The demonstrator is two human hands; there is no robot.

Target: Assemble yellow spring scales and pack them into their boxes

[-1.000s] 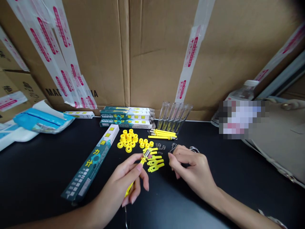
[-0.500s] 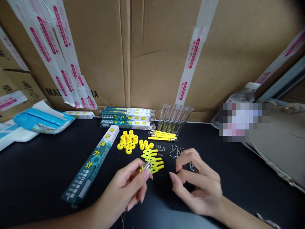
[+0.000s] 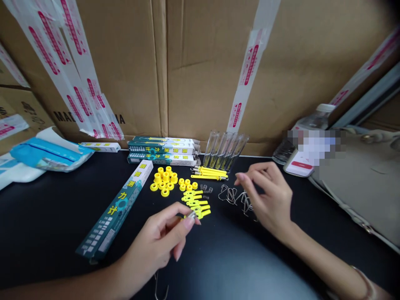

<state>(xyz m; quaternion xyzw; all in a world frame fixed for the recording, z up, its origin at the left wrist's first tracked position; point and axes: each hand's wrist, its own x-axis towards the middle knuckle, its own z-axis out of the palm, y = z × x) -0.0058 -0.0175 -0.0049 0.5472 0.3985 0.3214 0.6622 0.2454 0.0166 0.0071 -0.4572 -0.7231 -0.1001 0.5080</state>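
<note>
1. Large brown cardboard carton (image 3: 200, 100), upright at the back, dark lettering partly taped over.
2. Whitish tape strips with red print (image 3: 251, 64), stuck down the carton's face.
3. Soft blue-and-white packet (image 3: 53, 152), far left, lying over a smooth white object (image 3: 21, 177).
4. Clear plastic bottle with white cap (image 3: 314, 120), right.
5. Flat white-and-red object (image 3: 298, 164), partly blurred out, before the bottle.
6. Beige bag (image 3: 371, 179), far right.

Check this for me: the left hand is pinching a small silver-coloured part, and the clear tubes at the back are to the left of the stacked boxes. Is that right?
Not quite: the clear tubes at the back are to the right of the stacked boxes, not the left, as the head view shows. The left hand is indeed pinching a small silver-coloured part.
</note>
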